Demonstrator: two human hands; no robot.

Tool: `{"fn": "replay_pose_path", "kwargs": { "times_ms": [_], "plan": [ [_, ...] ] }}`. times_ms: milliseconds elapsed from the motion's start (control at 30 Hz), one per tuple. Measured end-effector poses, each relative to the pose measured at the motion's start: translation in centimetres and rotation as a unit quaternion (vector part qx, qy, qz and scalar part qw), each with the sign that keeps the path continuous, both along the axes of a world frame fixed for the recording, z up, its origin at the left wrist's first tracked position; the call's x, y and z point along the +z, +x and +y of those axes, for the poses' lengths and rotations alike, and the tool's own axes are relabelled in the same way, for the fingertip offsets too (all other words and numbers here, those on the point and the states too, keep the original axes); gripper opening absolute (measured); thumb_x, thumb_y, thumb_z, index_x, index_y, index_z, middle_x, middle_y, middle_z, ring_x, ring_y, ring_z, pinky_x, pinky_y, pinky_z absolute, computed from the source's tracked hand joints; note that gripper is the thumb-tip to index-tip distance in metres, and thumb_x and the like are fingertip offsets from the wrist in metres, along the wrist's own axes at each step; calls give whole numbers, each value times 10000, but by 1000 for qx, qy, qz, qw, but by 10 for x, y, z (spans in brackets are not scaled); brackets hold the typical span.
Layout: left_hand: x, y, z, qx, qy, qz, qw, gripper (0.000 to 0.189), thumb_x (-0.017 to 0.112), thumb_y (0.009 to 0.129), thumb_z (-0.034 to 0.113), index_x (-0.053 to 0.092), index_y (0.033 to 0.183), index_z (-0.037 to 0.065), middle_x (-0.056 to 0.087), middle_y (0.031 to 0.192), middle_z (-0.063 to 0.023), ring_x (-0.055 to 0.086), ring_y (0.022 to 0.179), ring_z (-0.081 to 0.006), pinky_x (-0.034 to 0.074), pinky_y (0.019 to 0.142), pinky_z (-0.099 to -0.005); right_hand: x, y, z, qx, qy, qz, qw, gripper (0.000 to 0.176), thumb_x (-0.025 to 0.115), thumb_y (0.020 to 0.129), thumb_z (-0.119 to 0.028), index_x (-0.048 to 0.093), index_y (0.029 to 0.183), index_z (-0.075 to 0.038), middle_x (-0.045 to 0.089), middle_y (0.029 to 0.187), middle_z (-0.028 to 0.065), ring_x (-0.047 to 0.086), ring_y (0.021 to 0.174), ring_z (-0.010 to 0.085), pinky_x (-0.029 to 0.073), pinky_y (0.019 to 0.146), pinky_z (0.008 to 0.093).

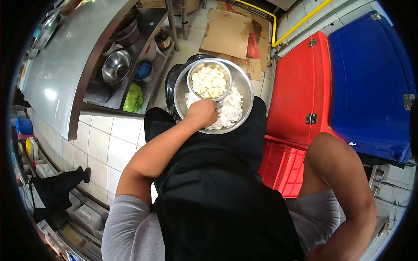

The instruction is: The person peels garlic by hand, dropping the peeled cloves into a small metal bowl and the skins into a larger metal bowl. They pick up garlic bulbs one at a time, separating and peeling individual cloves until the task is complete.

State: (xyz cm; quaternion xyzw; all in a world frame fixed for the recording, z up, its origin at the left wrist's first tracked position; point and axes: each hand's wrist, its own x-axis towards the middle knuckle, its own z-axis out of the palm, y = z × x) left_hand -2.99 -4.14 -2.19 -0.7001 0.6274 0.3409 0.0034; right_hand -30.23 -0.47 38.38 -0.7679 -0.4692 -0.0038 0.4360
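A large steel bowl (248,89) rests at the lap, over the dark-clothed thighs. Inside it, a smaller steel bowl (190,82) full of pale, cream-coloured pieces (209,81) sits toward the far side. White, papery scraps (231,108) lie around the small bowl's near and right sides. My left hand (202,113) is at the near edge of the small bowl, over the scraps, with its fingers closed; what they hold is too hidden to name. At the bottom edge, my right hand (315,252) is only partly visible below the bent right arm, its fingers hidden.
Left stands a steel table (65,56) with shelves holding a steel bowl (116,66) and a green bag (133,98). Red (296,91) and blue (370,82) boxes and a red crate (283,172) stand right. Cardboard (226,32) lies ahead. A person (54,191) is at lower left.
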Motion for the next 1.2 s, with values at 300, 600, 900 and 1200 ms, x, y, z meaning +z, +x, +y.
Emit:
{"fn": "replay_pose_path", "kwargs": {
  "times_ms": [300, 600, 900, 1200],
  "plan": [
    [-14, 4, -3, 19, 10, 110, 994, 482, 643, 968, 353, 707, 1369, 94, 742, 1274, -231, 704, 1197, -398, 543, 1036, -485, -7, 22, -20, 69, 138, 129, 980, 107, 651, 943, -204, 633, 896, -109, 660, 804, 80, 642, 644, 248, 483, 552, 410],
    [11, -12, 5, 78, 2, 40, 996, 427, 669, 858, 283, 764, 1220, 77, 779, 1122, -236, 750, 1080, -405, 584, 962, -498, -84, 35, -76, -90, 310, -32, 946, 220, 696, 1043, -280, 776, 1101, -84, 654, 896, 109, 614, 604, 196, 404, 469, 347],
    [13, -22, 18, 82, -113, -10, 990, 284, 716, 788, 185, 735, 1013, 13, 776, 932, -252, 769, 895, -427, 612, 826, -521, -130, 99, -19, -32, 567, 140, 811, 405, 822, 952, -244, 703, 1183, 66, 683, 806, 59, 539, 509, 145, 381, 462, 287],
    [33, -11, 26, 117, -178, 11, 977, 315, 747, 798, 221, 692, 1005, -9, 765, 892, -259, 770, 838, -421, 615, 792, -512, -126, 142, -18, 96, 505, 19, 857, 353, 752, 1021, -282, 759, 1185, 31, 662, 752, 79, 577, 491, 211, 369, 445, 350]
  ]
}}
